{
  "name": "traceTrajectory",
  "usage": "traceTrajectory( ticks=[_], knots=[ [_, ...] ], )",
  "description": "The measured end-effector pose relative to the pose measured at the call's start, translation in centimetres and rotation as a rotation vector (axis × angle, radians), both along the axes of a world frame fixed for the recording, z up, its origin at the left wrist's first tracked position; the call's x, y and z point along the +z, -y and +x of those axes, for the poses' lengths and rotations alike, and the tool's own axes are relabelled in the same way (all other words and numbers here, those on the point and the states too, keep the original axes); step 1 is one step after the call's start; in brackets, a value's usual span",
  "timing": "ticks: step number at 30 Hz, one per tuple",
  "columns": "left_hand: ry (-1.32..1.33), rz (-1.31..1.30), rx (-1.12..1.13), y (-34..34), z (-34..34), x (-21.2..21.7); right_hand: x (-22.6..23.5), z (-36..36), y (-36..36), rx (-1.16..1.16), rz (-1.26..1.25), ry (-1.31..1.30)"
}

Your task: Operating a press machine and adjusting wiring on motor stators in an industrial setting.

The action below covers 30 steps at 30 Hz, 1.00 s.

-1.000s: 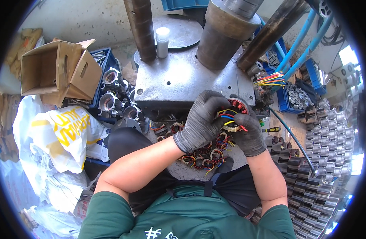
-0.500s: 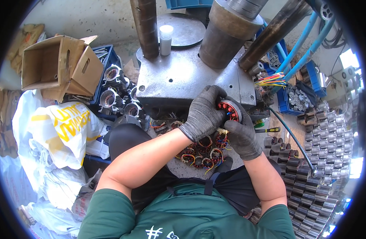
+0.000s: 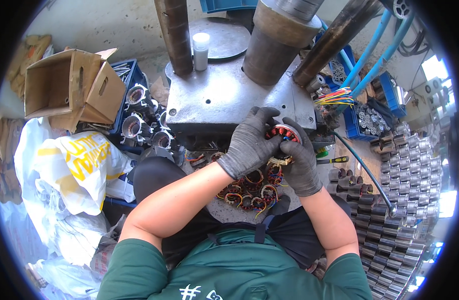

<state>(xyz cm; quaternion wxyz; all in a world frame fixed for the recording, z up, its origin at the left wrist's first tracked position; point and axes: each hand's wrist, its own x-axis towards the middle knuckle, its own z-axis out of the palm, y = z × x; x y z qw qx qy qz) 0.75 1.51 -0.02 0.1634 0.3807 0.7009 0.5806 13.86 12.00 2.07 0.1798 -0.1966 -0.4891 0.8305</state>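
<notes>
One wound stator ring (image 3: 284, 133), face tilted upward, clamped between left hand (image 3: 250, 143) and right hand (image 3: 303, 166), neither nearer, just before the steel press block (image 3: 229, 100).

Pale spotted wall (image 3: 114, 22) at far left, grey floor (image 3: 227, 212) near centre, bright white light (image 3: 434, 68) at right

This is a motor-parts workshop: a heavy steel press (image 3: 229, 102) with thick columns (image 3: 174, 40) stands ahead, wire-wound stators (image 3: 234, 198) lie clustered on the bare floor (image 3: 232, 214), metal cylinders (image 3: 397, 200) form stacked rows at right, and blue plastic bins (image 3: 350, 126) hold metal parts (image 3: 372, 122).
</notes>
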Motion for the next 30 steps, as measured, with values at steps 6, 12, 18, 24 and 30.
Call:
traceTrajectory(
  ticks=[6,12,18,24,30],
  knots=[
    [-0.259,0.167,-0.170,2.6,-1.1,1.2,-3.7,0.1,-2.5,-0.062,1.005,-0.235],
    [-0.654,0.016,-0.270,2.6,-1.9,1.9,-0.1,-0.5,-3.1,0.093,-0.582,-0.044],
    [-0.768,0.037,-0.278,2.4,-2.2,2.1,0.5,-0.5,-2.8,0.169,-0.546,-0.064],
    [-0.823,-0.008,-0.278,2.6,-2.0,2.1,1.8,-0.7,-2.3,0.176,-0.369,0.012],
    [-0.774,0.037,-0.208,2.6,-1.7,2.1,-2.2,0.1,-11.2,0.027,1.328,0.356]
  ],
)
